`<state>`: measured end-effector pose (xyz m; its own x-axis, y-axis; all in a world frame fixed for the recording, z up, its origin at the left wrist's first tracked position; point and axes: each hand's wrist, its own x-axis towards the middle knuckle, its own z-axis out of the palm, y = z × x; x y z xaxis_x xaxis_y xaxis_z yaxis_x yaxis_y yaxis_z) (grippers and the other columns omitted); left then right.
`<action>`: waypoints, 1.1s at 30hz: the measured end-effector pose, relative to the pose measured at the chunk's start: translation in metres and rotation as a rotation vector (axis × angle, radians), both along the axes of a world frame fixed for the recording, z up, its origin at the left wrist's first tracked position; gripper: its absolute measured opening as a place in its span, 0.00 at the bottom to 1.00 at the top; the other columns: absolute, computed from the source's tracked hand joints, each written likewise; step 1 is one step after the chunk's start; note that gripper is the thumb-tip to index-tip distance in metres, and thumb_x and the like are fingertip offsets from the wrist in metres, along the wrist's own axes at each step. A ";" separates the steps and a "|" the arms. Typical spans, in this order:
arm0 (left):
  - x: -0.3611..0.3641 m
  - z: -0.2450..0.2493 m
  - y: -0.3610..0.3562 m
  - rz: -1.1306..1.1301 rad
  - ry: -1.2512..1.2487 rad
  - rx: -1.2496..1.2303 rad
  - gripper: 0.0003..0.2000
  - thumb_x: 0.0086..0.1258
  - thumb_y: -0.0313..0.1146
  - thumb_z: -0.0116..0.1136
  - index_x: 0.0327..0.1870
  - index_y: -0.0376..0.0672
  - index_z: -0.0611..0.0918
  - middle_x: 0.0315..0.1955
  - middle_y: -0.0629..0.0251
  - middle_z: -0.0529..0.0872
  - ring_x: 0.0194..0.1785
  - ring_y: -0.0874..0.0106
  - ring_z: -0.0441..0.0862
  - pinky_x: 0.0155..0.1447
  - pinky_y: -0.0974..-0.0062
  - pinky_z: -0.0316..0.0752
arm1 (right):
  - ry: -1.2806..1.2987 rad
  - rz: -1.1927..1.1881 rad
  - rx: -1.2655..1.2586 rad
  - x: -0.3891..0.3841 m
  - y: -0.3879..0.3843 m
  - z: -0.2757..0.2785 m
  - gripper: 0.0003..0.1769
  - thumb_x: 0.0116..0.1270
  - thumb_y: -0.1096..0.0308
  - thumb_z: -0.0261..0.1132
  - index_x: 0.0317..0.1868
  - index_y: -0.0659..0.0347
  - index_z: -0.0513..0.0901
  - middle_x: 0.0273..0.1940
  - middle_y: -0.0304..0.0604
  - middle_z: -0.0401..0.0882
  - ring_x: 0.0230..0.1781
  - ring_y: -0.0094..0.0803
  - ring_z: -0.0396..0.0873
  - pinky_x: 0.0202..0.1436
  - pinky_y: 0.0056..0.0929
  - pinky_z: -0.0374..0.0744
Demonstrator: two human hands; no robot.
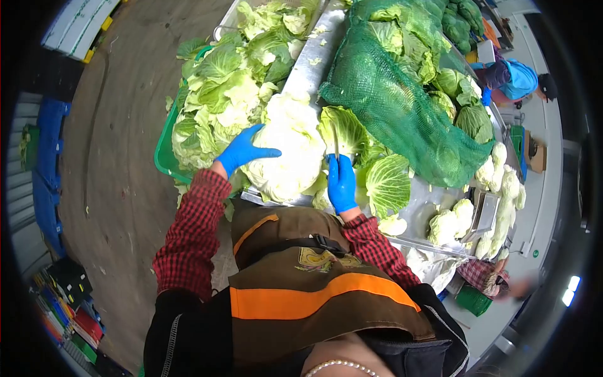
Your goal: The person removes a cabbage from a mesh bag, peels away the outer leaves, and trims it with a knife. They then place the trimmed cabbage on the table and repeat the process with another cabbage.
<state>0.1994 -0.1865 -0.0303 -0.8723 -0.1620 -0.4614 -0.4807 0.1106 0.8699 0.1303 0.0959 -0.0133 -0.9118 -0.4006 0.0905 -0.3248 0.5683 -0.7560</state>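
A large pale cabbage [286, 154] lies at the near edge of the metal table. My left hand [246, 151], in a blue glove, rests on its left side with thumb and fingers apart. To the right of the cabbage, my right hand [342, 182], also gloved in blue, is closed around a knife [336, 139] whose blade points away from me. Behind the blade is a loose green leaf [345, 129]. Another large leaf [387, 184] lies just right of my right hand.
A green basket [164, 147] heaped with leaves stands at the left. Cabbages fill a green net bag [402, 100] on the metal table [314, 60]. Peeled cabbages [443, 227] sit near a scale [483, 213]. One person [518, 78] is at the far right, another [483, 276] at the lower right.
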 end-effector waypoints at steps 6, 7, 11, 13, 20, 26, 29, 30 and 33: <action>0.041 -0.032 0.063 0.468 0.104 0.287 0.46 0.47 0.44 0.84 0.64 0.28 0.70 0.56 0.50 0.80 0.56 0.65 0.80 0.62 0.68 0.76 | -0.078 0.230 0.272 0.022 0.034 0.033 0.08 0.73 0.64 0.59 0.45 0.58 0.81 0.36 0.53 0.83 0.36 0.53 0.82 0.37 0.42 0.79; 0.043 -0.036 0.071 0.512 0.121 0.191 0.46 0.48 0.43 0.83 0.65 0.28 0.70 0.56 0.50 0.80 0.56 0.65 0.80 0.61 0.68 0.77 | -0.035 0.241 0.253 0.023 0.030 0.036 0.09 0.73 0.62 0.59 0.44 0.57 0.81 0.35 0.52 0.83 0.35 0.52 0.82 0.37 0.44 0.79; 0.043 -0.038 0.078 0.575 0.153 0.098 0.45 0.49 0.41 0.82 0.66 0.29 0.70 0.56 0.51 0.81 0.55 0.65 0.81 0.59 0.69 0.78 | 0.076 0.275 0.322 0.012 0.006 0.043 0.09 0.73 0.60 0.58 0.40 0.55 0.80 0.33 0.50 0.82 0.35 0.50 0.82 0.36 0.46 0.79; 0.042 -0.035 0.078 0.567 0.160 0.144 0.45 0.49 0.41 0.82 0.66 0.29 0.70 0.55 0.51 0.81 0.55 0.66 0.81 0.59 0.69 0.78 | 0.082 0.312 0.425 0.006 -0.002 0.037 0.09 0.73 0.61 0.58 0.41 0.55 0.79 0.34 0.49 0.82 0.34 0.50 0.82 0.35 0.45 0.79; 0.040 -0.027 0.081 0.630 0.163 0.277 0.41 0.50 0.39 0.82 0.65 0.30 0.72 0.53 0.54 0.82 0.54 0.68 0.81 0.58 0.71 0.78 | 0.059 0.305 0.599 0.022 0.027 0.028 0.08 0.73 0.61 0.55 0.42 0.54 0.77 0.35 0.48 0.82 0.35 0.49 0.82 0.35 0.47 0.78; 0.040 -0.029 0.084 0.618 0.159 0.240 0.39 0.50 0.38 0.82 0.63 0.31 0.74 0.53 0.55 0.83 0.54 0.69 0.81 0.58 0.70 0.78 | 0.133 0.239 0.472 0.020 0.028 -0.007 0.07 0.73 0.61 0.57 0.42 0.54 0.77 0.34 0.49 0.81 0.34 0.49 0.82 0.35 0.44 0.79; 0.042 -0.045 0.084 0.629 0.162 0.171 0.41 0.50 0.39 0.82 0.64 0.31 0.73 0.54 0.53 0.81 0.54 0.67 0.81 0.59 0.69 0.78 | 0.116 0.166 0.394 0.022 0.022 -0.010 0.08 0.74 0.61 0.57 0.42 0.54 0.77 0.34 0.50 0.81 0.33 0.50 0.82 0.35 0.44 0.78; 0.041 -0.043 0.085 0.635 0.148 0.103 0.42 0.49 0.40 0.82 0.65 0.31 0.73 0.55 0.53 0.81 0.55 0.67 0.80 0.59 0.69 0.78 | 0.071 0.125 0.383 0.024 0.022 -0.010 0.08 0.75 0.61 0.57 0.43 0.55 0.77 0.33 0.51 0.81 0.32 0.51 0.81 0.35 0.44 0.78; 0.043 -0.036 0.085 0.640 0.142 0.172 0.45 0.48 0.42 0.83 0.66 0.30 0.72 0.57 0.50 0.79 0.58 0.64 0.79 0.61 0.67 0.76 | -0.041 -0.026 0.299 0.019 0.020 -0.010 0.08 0.75 0.61 0.57 0.42 0.55 0.77 0.32 0.52 0.82 0.32 0.52 0.81 0.34 0.46 0.78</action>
